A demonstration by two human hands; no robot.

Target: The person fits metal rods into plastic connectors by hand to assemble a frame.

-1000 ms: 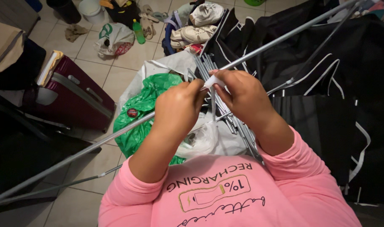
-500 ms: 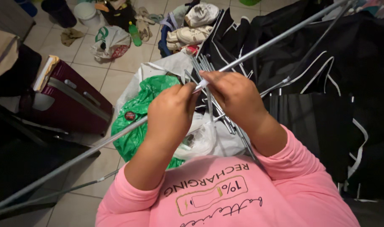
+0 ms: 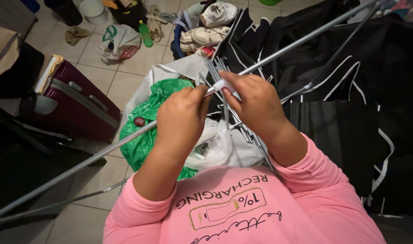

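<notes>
Tiled floor (image 3: 125, 77) cluttered with bags surrounds the work. At frame centre a long grey pole (image 3: 279, 49) meets a white joint (image 3: 222, 85); the left hand (image 3: 184, 118) and right hand (image 3: 256, 101) pinch closed on it from either side, steadying it. Green bag (image 3: 145, 131) lies below, suitcase (image 3: 75, 106) at left.

The person wears a bright pink long-sleeved top (image 3: 242, 212). Its sleeves are pushed up well back from the fingers (image 3: 202, 97), bunching in soft folds near the elbows, so both forearms are bare. Across the chest runs a black printed line of block letters, and beneath it a drawn battery outlined in gold, with a line of black cursive script below that. The left hand (image 3: 181, 117) and right hand (image 3: 256, 104) carry no rings, watch or gloves.
</notes>
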